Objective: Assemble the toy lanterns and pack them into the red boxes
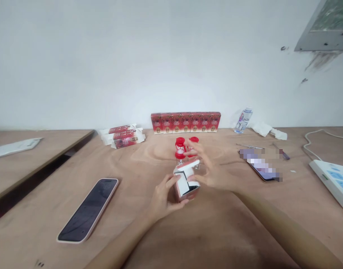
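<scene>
Steadying the small box [184, 188], the left hand [160, 198] holds a pinching grip, thumb at the near edge, fingers at the left side. The box is between both hands, its open end facing upward toward the wearer; foreshortening leaves its long axis uncertain. The right hand [207, 173] adjoins the opening from the right: thumb against the white flaps [183, 182], other fingers spread, reaching toward the red ornaments [180, 148] beyond on the tabletop [132, 186].
</scene>
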`<control>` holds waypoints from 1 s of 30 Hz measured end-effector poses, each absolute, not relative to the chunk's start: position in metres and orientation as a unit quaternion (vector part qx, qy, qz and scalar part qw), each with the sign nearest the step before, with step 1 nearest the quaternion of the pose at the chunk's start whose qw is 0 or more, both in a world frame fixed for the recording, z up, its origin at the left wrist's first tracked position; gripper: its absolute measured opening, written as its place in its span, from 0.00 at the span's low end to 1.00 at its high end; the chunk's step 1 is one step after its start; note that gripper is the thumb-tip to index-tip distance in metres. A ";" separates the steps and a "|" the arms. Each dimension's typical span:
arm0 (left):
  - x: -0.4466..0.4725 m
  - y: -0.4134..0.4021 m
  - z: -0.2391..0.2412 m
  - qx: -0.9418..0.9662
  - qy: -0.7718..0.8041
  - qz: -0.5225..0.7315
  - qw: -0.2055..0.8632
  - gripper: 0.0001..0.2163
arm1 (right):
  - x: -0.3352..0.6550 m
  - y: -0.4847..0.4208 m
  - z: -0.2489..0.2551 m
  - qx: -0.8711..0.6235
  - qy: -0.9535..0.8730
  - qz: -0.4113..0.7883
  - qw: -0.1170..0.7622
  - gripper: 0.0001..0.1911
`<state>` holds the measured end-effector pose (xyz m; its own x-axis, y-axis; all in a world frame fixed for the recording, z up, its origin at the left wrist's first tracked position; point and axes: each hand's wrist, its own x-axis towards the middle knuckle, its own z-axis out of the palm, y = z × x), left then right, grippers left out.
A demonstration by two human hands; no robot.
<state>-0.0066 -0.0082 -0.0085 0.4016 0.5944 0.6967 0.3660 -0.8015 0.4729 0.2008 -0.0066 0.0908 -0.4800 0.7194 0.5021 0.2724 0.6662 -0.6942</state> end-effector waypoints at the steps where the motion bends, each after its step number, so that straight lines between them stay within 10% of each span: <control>1: -0.006 -0.009 -0.006 0.824 0.308 0.451 0.149 0.32 | 0.200 -0.007 0.090 -0.281 -0.830 0.280 0.393 0.35; 6: -0.002 -0.012 -0.005 0.791 0.375 0.428 0.226 0.31 | 0.194 -0.011 0.087 -0.225 -0.880 0.230 0.348 0.16; 14: 0.001 -0.011 -0.021 0.752 0.358 0.489 0.258 0.42 | 0.191 -0.012 0.073 -0.281 -0.891 0.103 0.340 0.16; 24: -0.005 -0.001 -0.004 0.895 0.374 0.180 0.160 0.38 | 0.254 -0.019 0.078 -0.394 -0.866 0.146 0.269 0.21; 30: 0.001 -0.002 -0.010 0.916 0.379 0.110 0.074 0.31 | 0.376 0.070 0.094 -0.622 -0.710 0.055 0.326 0.40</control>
<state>0.0006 -0.0019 -0.0103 0.6880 0.7110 0.1456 0.6786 -0.7013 0.2182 0.3761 0.0703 0.0943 -0.0145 0.9190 0.3939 0.8472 0.2205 -0.4834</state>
